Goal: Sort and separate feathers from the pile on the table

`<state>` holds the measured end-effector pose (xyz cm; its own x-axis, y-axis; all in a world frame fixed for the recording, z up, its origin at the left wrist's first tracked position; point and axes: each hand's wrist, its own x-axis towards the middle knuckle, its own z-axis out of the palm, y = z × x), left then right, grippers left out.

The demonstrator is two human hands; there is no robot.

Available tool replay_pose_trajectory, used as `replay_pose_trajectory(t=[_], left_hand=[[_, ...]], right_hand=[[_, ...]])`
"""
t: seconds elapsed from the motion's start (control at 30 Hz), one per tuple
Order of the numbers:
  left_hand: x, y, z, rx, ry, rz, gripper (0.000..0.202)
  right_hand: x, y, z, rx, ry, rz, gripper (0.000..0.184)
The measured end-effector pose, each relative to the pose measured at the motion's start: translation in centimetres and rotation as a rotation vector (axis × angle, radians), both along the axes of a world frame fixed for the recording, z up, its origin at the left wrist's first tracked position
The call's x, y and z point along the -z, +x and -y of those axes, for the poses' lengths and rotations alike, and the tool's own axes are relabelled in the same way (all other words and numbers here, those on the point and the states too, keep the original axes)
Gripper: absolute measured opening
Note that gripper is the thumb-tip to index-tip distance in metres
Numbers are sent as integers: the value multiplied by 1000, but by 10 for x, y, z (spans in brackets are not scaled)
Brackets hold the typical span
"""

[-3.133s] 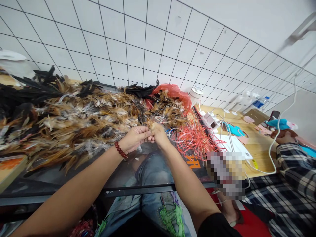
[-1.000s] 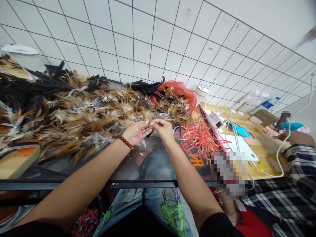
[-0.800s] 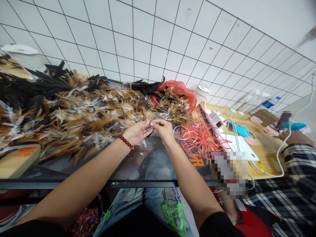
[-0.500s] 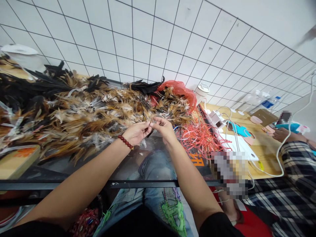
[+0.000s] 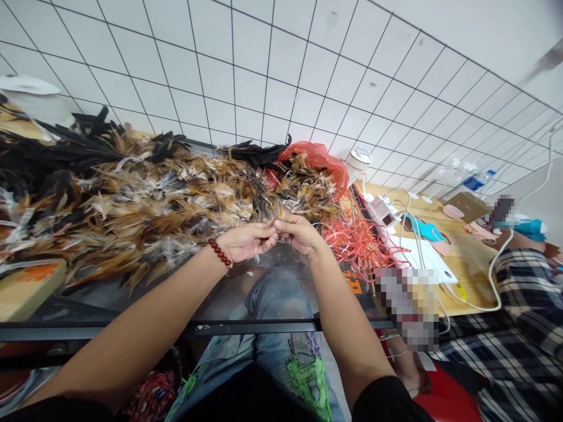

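Note:
My left hand, with a dark red bead bracelet on its wrist, pinches with closed fingers. My right hand is closed too, and the fingertips of both hands meet. A small tan feather shows above the joined fingertips, and its lower end is hidden between them. Just beyond the hands lies a broad heap of brown and tan feathers. Long black feathers are at its left, and more black ones run along its back edge.
A tangle of red and white strips lies right of my hands. Behind it are a red plastic bag and a lidded white cup. White cables cross the wooden table at right, where a person in a plaid sleeve sits. A box stands at left.
Both hands have come slightly lower and nearer to me, with the fingertips still together. The right fingers have folded in more, and the tan feather shows more plainly above them.

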<state>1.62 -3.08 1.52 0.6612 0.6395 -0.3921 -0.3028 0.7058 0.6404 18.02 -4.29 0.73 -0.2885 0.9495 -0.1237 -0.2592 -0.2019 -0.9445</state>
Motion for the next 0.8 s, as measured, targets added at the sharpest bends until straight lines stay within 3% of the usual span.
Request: replay_pose_trajectory(t=[0.13,0.27,0.67,0.73,0.8], left_hand=[[-2,0,1,-11,71,-9,17],[-3,0,3,1,146,-80,14],[4,-1,-1,52,174,-161,6],[3,-3,-2,-18,198,-134,8],[0,-4,-5,-164,240,-81,7]], right_hand=[[0,-4,-3,172,20,8,38],[1,-5,-4,250,90,85,34],[2,-7,-3,180,129,170,38],[1,-4,-7,257,164,180,38],[1,4,-11,425,234,243,37]])
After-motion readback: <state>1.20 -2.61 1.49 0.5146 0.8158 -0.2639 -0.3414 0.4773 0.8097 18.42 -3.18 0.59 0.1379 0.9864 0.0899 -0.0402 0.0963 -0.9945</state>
